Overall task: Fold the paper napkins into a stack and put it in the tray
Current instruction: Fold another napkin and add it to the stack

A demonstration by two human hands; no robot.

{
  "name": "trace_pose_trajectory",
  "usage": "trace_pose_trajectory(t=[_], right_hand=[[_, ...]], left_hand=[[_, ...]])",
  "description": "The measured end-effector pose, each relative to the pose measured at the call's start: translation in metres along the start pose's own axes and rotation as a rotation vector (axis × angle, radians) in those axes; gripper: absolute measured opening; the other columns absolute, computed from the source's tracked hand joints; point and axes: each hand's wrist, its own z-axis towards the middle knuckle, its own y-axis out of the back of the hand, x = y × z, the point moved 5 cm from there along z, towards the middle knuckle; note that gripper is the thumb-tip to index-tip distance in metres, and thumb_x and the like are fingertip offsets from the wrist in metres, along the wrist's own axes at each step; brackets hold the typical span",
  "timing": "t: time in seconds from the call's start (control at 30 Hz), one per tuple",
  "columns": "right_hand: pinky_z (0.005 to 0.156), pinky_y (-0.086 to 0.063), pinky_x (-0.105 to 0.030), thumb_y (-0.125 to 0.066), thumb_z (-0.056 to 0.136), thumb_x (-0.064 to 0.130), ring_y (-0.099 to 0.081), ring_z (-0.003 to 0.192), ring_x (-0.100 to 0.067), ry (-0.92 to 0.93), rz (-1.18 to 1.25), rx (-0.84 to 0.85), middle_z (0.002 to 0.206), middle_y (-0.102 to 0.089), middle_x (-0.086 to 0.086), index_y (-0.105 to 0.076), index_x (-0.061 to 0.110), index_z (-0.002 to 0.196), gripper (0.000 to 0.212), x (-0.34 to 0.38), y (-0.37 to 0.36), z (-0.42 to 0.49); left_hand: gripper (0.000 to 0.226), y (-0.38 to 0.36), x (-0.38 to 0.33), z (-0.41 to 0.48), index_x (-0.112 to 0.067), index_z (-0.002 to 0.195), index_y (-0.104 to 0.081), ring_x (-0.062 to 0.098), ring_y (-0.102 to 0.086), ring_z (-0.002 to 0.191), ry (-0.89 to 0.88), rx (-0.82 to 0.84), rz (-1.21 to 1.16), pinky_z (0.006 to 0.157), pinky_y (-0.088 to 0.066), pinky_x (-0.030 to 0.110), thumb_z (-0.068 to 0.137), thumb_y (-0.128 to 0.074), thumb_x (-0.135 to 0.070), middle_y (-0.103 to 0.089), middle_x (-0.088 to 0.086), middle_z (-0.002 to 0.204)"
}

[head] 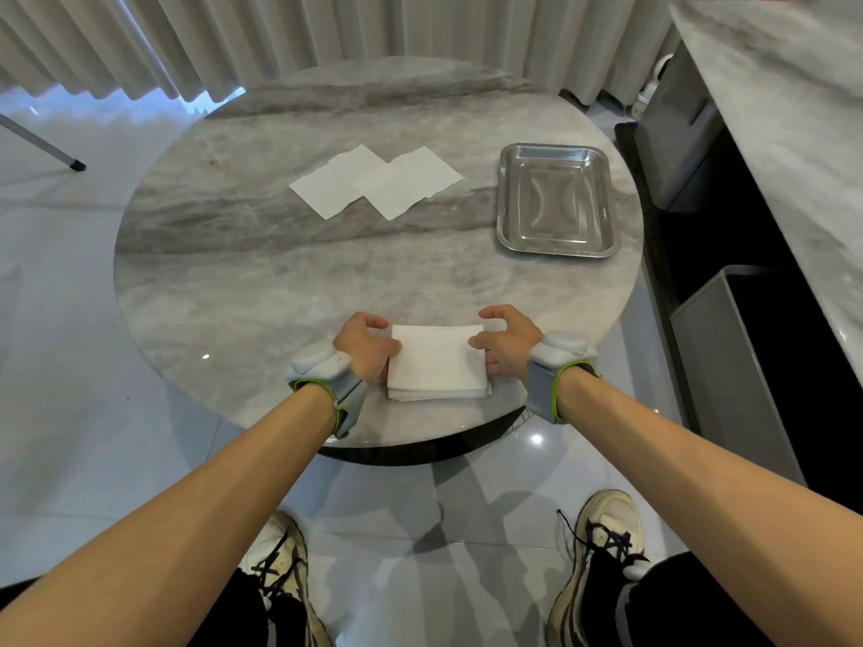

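A stack of folded white napkins [436, 361] lies near the front edge of the round marble table [243, 254]. My left hand [366, 345] holds the stack's left side, thumb on top. My right hand [506, 340] holds its right side, thumb on the top sheet and index finger raised. Two unfolded white napkins [378, 182] lie flat and overlapping farther back at the table's middle. An empty steel tray [506, 198] sits at the right side of the table.
Pleated curtains [233, 35] hang behind the table. A marble counter [794, 109] and grey cabinets [738, 380] stand close on the right. My two shoes [602, 553] rest on the glossy tiled floor below the table's front edge.
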Motion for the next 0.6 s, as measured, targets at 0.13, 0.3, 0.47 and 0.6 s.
trace_pose_trajectory(t=[0.13, 0.3, 0.47, 0.6], right_hand=[[0.09, -0.052, -0.05, -0.055, 0.086, -0.001, -0.059, 0.108, -0.042, -0.053, 0.069, 0.031, 0.13, -0.051, -0.028, -0.044, 0.011, 0.131, 0.048, 0.0, -0.005, 0.002], [0.09, -0.053, -0.054, -0.057, 0.084, 0.006, -0.062, 0.106, -0.044, -0.063, -0.028, 0.012, 0.123, -0.057, -0.027, -0.048, 0.01, 0.125, 0.043, 0.001, -0.002, 0.001], [0.087, -0.055, -0.051, -0.059, 0.08, 0.014, -0.066, 0.098, -0.04, -0.028, -0.147, -0.023, 0.112, -0.064, -0.023, -0.052, 0.014, 0.108, 0.028, 0.002, 0.003, 0.001], [0.085, -0.056, -0.048, -0.057, 0.076, 0.023, -0.069, 0.092, -0.036, 0.041, -0.352, -0.056, 0.099, -0.071, -0.018, -0.054, 0.02, 0.104, 0.028, 0.01, 0.011, -0.002]], left_hand=[[0.037, 0.001, 0.005, 0.008, -0.008, 0.117, -0.055, 0.04, -0.061, 0.106, 0.019, 0.008, 0.046, 0.088, -0.055, 0.051, 0.082, -0.064, 0.0, -0.059, 0.024, 0.119], [0.032, 0.0, 0.009, 0.011, -0.013, 0.108, -0.054, 0.04, -0.064, 0.1, 0.012, 0.0, 0.096, 0.084, -0.056, 0.051, 0.08, -0.065, -0.001, -0.061, 0.023, 0.113], [0.029, 0.0, 0.011, 0.016, -0.017, 0.102, -0.052, 0.04, -0.069, 0.089, 0.005, 0.033, 0.161, 0.077, -0.059, 0.051, 0.078, -0.066, -0.01, -0.064, 0.02, 0.103], [0.034, 0.002, 0.012, 0.017, -0.013, 0.108, -0.051, 0.037, -0.07, 0.08, -0.015, 0.014, 0.183, 0.075, -0.06, 0.049, 0.077, -0.065, -0.013, -0.067, 0.018, 0.093]])
